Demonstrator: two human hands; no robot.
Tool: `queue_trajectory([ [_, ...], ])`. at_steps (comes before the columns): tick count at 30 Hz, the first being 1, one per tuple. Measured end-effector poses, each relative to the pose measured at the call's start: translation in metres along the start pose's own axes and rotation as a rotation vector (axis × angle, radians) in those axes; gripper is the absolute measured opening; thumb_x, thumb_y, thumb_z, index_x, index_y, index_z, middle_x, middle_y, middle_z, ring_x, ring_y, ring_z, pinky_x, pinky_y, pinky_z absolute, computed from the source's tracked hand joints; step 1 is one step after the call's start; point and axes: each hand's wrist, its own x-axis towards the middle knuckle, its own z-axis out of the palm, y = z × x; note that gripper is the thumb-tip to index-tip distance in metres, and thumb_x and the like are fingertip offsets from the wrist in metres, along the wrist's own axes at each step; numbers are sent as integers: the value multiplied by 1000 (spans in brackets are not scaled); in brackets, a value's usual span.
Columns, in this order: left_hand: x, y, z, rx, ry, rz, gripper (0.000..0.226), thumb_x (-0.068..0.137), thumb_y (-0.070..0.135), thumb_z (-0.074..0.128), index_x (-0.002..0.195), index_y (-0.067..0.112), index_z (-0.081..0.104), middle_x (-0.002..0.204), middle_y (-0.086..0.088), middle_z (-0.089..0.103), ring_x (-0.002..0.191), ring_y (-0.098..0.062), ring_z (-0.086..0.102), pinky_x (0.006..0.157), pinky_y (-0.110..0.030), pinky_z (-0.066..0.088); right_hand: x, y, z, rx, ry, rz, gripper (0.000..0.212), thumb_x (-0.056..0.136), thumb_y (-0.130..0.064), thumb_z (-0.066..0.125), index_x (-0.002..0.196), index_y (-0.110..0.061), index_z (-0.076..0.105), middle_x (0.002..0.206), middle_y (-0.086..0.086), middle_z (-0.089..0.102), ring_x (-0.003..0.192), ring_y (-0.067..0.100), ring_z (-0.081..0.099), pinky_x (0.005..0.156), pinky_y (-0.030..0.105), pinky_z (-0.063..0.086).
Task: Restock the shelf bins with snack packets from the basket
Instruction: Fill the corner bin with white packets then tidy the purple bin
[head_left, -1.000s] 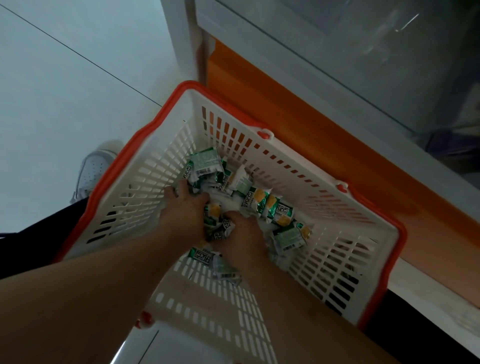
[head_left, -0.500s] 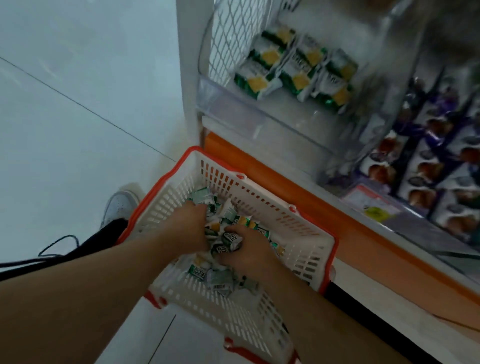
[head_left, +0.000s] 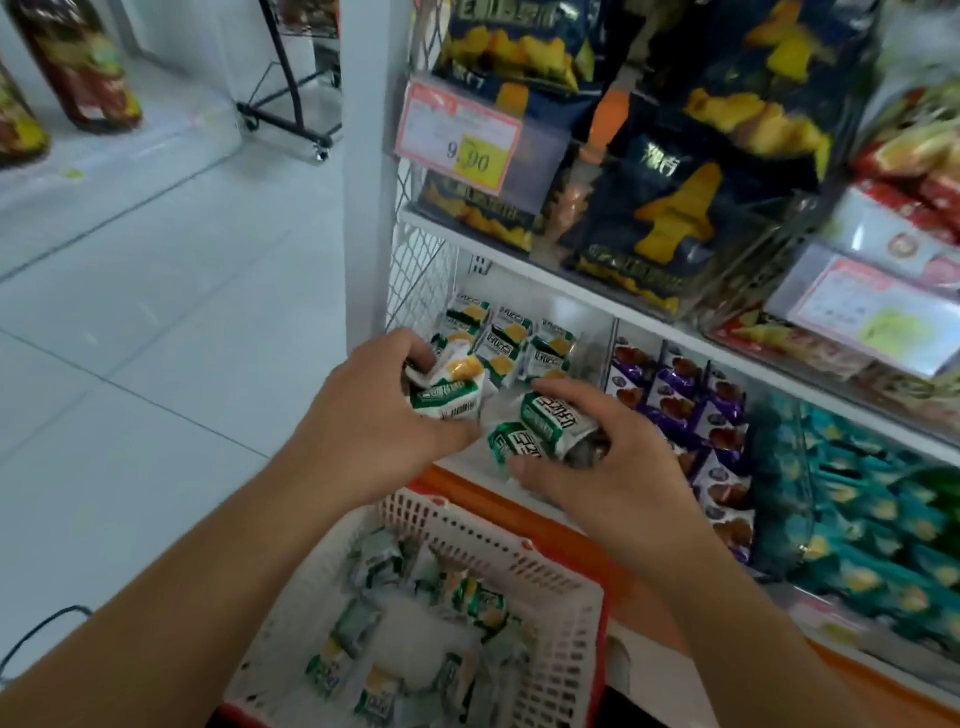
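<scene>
Small green-and-white foil snack packets (head_left: 445, 399) fill both hands, held up before the clear shelf bin (head_left: 506, 340) where matching packets lie. The left hand (head_left: 374, 421) clutches one bunch, the right hand (head_left: 597, 462) another. They look light, crinkly and slippery (best cupped around the bunch). More lie in the white slotted plastic basket (head_left: 566, 649) below.

Green-white snack packets (head_left: 444, 397) above basket (head_left: 566, 613)

Two bare forearms, sleeveless to the frame edge, no rings or watch.
</scene>
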Motion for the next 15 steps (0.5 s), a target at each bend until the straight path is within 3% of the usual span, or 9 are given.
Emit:
queue_trajectory([
  [2,21,0,7,19,50,44,55,72,54,87,109,36,50,103,18,53,82,1,55,58,-19,37,20,-4,-3,7,53,-6,63,80,-43,88,130,-61,55,129,-32,59,102,2,69,85,33,63],
  [4,45,-6,21,106,70,120,53,76,48,86,112,31,50,110,13,50,85,0,54,62,-17,38,47,2,5,-36,68,-1,61,83,-39,87,132,-57,56,119,-27,63,69,-1,69,62,21,60],
  [6,65,-16,39,193,69,180,54,81,40,83,119,26,49,122,6,45,98,-7,54,72,-22,47,73,13,18,-159,76,-22,65,84,-38,84,140,-51,55,131,-22,60,73,-15,62,65,3,49],
  [7,74,-22,49,237,56,187,57,82,36,83,124,24,46,128,3,42,105,-13,55,79,-29,53,86,19,25,-238,65,-29,67,84,-40,83,143,-50,52,140,-18,56,81,-14,60,74,2,47],
  [10,92,-34,72,324,-25,145,62,84,28,80,133,20,41,137,-2,39,118,-25,55,89,-45,57,111,31,42,-501,-50,-11,73,89,-44,75,152,-48,39,150,-1,43,120,18,59,97,32,52],
  [12,102,-42,78,343,-83,111,56,84,28,78,129,21,46,135,-3,41,116,-26,56,90,-47,56,121,36,51,-591,-133,21,69,92,-42,72,151,-44,38,143,4,40,121,29,57,91,34,49],
  [15,119,-56,75,371,-174,53,34,81,41,76,109,29,62,117,4,52,106,-19,59,85,-39,56,132,44,65,-585,-217,4,53,89,-44,68,137,-45,46,129,1,53,109,25,59,82,33,50],
])
